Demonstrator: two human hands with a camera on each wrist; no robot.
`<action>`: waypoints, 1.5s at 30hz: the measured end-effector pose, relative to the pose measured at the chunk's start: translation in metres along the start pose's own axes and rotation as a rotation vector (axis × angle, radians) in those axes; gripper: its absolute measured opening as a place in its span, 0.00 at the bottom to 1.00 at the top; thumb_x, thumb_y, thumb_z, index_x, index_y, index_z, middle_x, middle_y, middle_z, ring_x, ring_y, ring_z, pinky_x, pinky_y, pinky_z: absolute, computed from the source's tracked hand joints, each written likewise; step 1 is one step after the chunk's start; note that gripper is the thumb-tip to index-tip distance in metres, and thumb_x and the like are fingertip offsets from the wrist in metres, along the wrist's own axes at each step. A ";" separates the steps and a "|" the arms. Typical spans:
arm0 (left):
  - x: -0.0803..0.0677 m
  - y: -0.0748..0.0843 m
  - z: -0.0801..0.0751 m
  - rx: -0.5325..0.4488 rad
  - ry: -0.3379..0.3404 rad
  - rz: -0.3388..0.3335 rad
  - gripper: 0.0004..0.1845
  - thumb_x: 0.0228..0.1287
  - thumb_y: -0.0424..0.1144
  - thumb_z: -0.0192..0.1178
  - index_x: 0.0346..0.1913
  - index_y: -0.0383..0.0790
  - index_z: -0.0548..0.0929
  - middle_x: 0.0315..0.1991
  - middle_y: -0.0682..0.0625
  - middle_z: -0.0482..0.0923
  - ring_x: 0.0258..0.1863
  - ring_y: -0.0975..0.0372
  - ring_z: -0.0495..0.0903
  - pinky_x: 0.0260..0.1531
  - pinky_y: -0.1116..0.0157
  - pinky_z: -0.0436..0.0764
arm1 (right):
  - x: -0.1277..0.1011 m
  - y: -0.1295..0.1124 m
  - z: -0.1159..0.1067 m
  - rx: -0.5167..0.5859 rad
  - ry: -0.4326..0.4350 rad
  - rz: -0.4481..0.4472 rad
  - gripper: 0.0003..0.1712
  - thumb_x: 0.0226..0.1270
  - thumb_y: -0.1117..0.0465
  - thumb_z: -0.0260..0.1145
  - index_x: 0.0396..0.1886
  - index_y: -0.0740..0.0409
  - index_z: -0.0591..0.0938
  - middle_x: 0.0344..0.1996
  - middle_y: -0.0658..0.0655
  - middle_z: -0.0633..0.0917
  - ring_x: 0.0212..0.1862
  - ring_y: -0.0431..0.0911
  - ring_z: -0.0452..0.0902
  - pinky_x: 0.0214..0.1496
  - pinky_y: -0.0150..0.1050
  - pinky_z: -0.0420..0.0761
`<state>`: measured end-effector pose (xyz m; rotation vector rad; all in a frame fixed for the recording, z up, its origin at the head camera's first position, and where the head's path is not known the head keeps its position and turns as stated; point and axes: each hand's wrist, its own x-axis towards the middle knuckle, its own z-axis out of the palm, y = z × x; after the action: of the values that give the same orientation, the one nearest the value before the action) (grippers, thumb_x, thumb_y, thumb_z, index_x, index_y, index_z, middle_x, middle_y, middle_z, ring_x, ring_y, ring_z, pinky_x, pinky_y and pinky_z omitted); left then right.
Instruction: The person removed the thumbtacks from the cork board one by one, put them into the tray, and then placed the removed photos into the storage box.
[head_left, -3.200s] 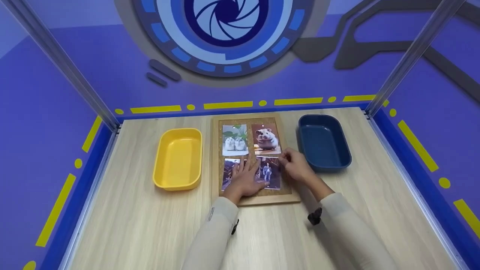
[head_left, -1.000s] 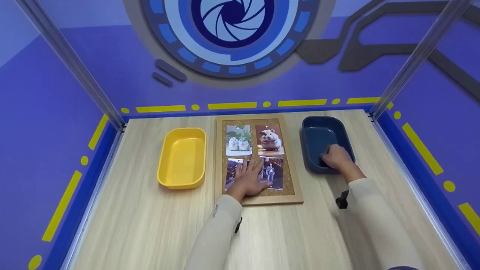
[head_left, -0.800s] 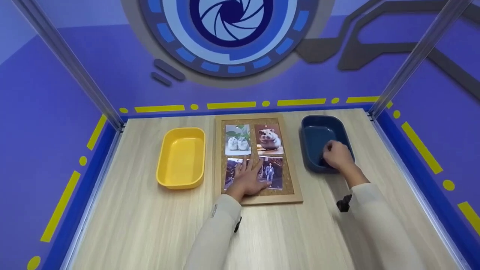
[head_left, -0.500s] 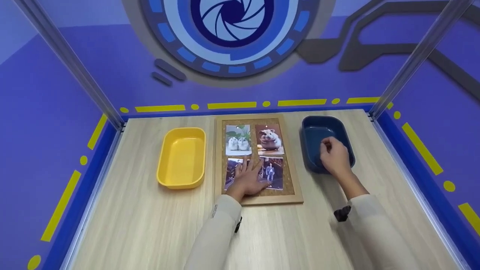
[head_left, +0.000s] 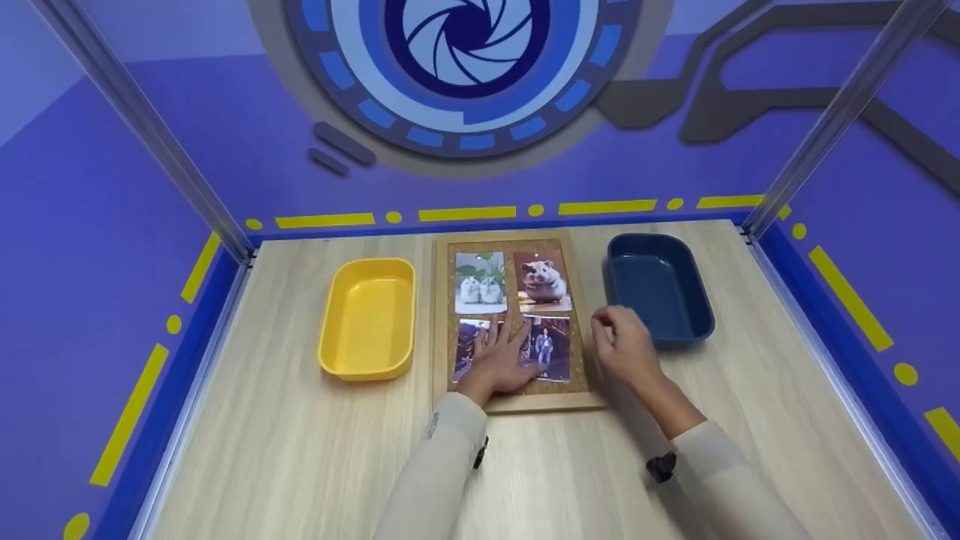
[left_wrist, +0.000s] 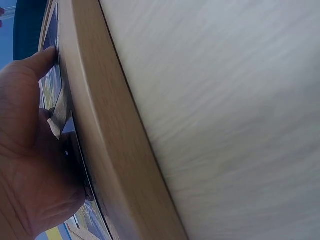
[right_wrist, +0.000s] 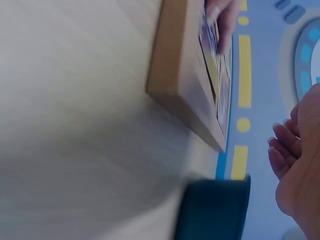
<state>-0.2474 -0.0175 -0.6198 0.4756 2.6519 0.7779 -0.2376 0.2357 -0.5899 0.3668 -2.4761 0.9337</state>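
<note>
Pressing down with flat, spread fingers, the left hand [head_left: 501, 361] is resting on the two lower photo prints of the wooden-framed cork pinboard [head_left: 576, 394], its palm covering the seam between the street-scene photograph at lower left [head_left: 466, 343] and the photograph of a standing figure at lower right [head_left: 553, 346]. From the left wrist view the same hand [left_wrist: 30, 165] is lying against the prints just inside the board's pale wooden frame [left_wrist: 107, 145], gripping nothing.

The right hand [head_left: 624, 349] is hovering just off the board's right edge, above the light woodgrain table [head_left: 285, 450], with its fingers loosely curled and nothing showing between them; the right wrist view is showing those fingertips [right_wrist: 282, 145] bent and apart from any object. This hand is sitting between the pinboard and the dark blue oval plastic tray [head_left: 658, 292], near both but touching neither.

Two more prints are lying on the upper half of the cork: a picture of two white hamsters under a plant [head_left: 480, 283] and a picture of one plump brown-and-white hamster [head_left: 544, 281]. A yellow oval plastic tray [head_left: 369, 319] is standing to the left of the board, well apart from both hands. Cream sleeves are covering both forearms.
</note>
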 end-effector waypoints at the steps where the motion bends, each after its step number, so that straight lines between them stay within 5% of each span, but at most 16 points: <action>1: -0.001 0.001 0.000 0.006 -0.003 -0.001 0.51 0.72 0.64 0.59 0.89 0.54 0.46 0.90 0.45 0.26 0.89 0.45 0.26 0.86 0.39 0.30 | -0.002 -0.002 0.002 0.009 -0.009 0.003 0.02 0.70 0.70 0.69 0.40 0.61 0.86 0.36 0.60 0.88 0.42 0.51 0.82 0.42 0.46 0.82; 8: -0.002 0.002 -0.002 0.021 0.044 0.005 0.50 0.71 0.63 0.60 0.88 0.53 0.51 0.90 0.43 0.32 0.90 0.42 0.33 0.86 0.36 0.36 | -0.011 -0.012 0.017 0.092 -0.110 0.102 0.03 0.72 0.70 0.69 0.42 0.61 0.86 0.37 0.58 0.87 0.39 0.46 0.82 0.40 0.38 0.82; 15: 0.000 -0.006 0.001 -0.055 0.125 0.023 0.45 0.70 0.55 0.66 0.85 0.52 0.61 0.90 0.43 0.41 0.90 0.43 0.38 0.86 0.36 0.38 | -0.017 -0.016 0.034 0.126 -0.231 0.187 0.06 0.73 0.65 0.70 0.46 0.61 0.86 0.41 0.59 0.87 0.43 0.48 0.84 0.48 0.45 0.86; 20: 0.000 -0.011 0.001 -0.232 0.217 0.060 0.39 0.68 0.45 0.67 0.81 0.48 0.69 0.88 0.39 0.49 0.89 0.42 0.45 0.86 0.37 0.43 | -0.017 -0.017 0.039 0.091 -0.266 0.215 0.09 0.71 0.64 0.72 0.48 0.62 0.85 0.44 0.62 0.86 0.47 0.54 0.84 0.54 0.52 0.84; 24: 0.000 -0.014 0.001 -0.417 0.354 0.106 0.32 0.68 0.34 0.67 0.75 0.37 0.76 0.83 0.33 0.61 0.85 0.37 0.57 0.85 0.38 0.55 | -0.015 -0.018 0.039 0.026 -0.321 0.206 0.14 0.71 0.64 0.73 0.52 0.64 0.84 0.46 0.63 0.85 0.50 0.56 0.83 0.56 0.55 0.83; 27: -0.004 -0.015 -0.002 -0.463 0.419 0.145 0.28 0.69 0.31 0.66 0.71 0.32 0.79 0.79 0.31 0.68 0.81 0.37 0.65 0.82 0.41 0.63 | -0.016 -0.017 0.039 -0.043 -0.358 0.177 0.17 0.70 0.64 0.73 0.55 0.63 0.83 0.45 0.62 0.83 0.49 0.56 0.81 0.55 0.56 0.83; 32: -0.018 -0.018 -0.009 -0.458 0.459 0.176 0.23 0.72 0.33 0.63 0.68 0.32 0.82 0.76 0.33 0.73 0.79 0.39 0.70 0.82 0.42 0.65 | -0.019 -0.015 0.038 -0.093 -0.384 0.151 0.20 0.67 0.64 0.76 0.56 0.62 0.83 0.44 0.62 0.82 0.48 0.56 0.80 0.54 0.55 0.83; 39: -0.050 -0.026 -0.028 -0.438 0.546 0.121 0.23 0.74 0.37 0.63 0.69 0.39 0.82 0.76 0.38 0.74 0.79 0.43 0.71 0.82 0.43 0.66 | -0.020 -0.013 0.038 -0.091 -0.396 0.155 0.22 0.66 0.64 0.77 0.58 0.63 0.83 0.44 0.61 0.81 0.46 0.53 0.78 0.52 0.54 0.81; 45: -0.080 -0.046 -0.050 -0.332 0.744 0.116 0.21 0.71 0.36 0.66 0.66 0.39 0.84 0.72 0.40 0.79 0.76 0.44 0.74 0.83 0.39 0.61 | -0.021 -0.015 0.039 -0.080 -0.387 0.167 0.23 0.66 0.64 0.77 0.59 0.64 0.84 0.46 0.62 0.82 0.51 0.56 0.79 0.57 0.56 0.82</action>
<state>-0.2067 -0.1092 -0.5885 0.2830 3.0487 1.6675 -0.2268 0.2003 -0.6178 0.3446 -2.9260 0.8928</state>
